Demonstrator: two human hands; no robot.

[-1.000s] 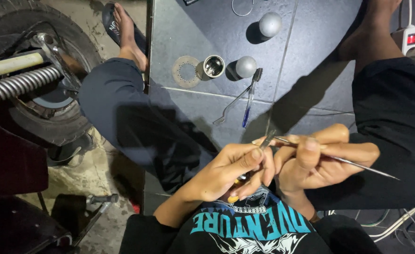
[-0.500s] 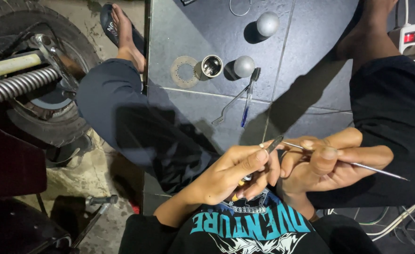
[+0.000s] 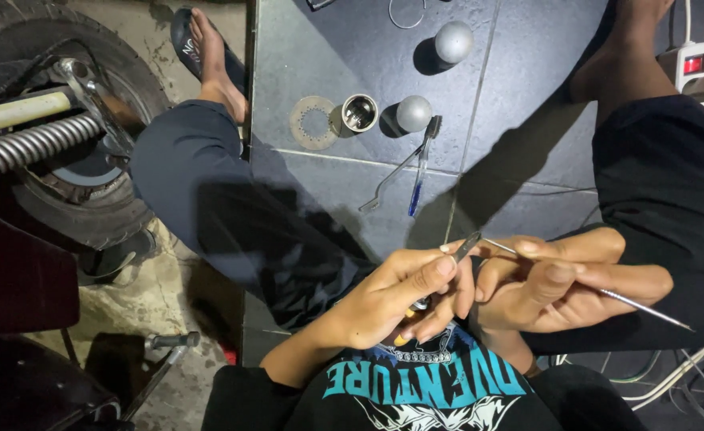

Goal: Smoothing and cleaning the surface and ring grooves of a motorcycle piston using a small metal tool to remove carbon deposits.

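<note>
Pinching a small grey part [image 3: 465,246] in my left hand [image 3: 400,299], I hold a thin probe [image 3: 607,294] in my right hand [image 3: 555,279], its tip touching the part. I judge this a picking or cleaning step; next calls for steady, fine tip work. Beyond the part lie a brush [image 3: 422,164], cup [image 3: 359,112], washer [image 3: 312,121] and two balls [image 3: 414,112] on the floor [image 3: 344,48].

Dark grey tiled floor [image 3: 352,56] with pale grout lines at twelve o'clock; rough stained concrete ground [image 3: 140,291] at eight; black rubber motorcycle tyre [image 3: 128,88] at ten. Dim light.
</note>
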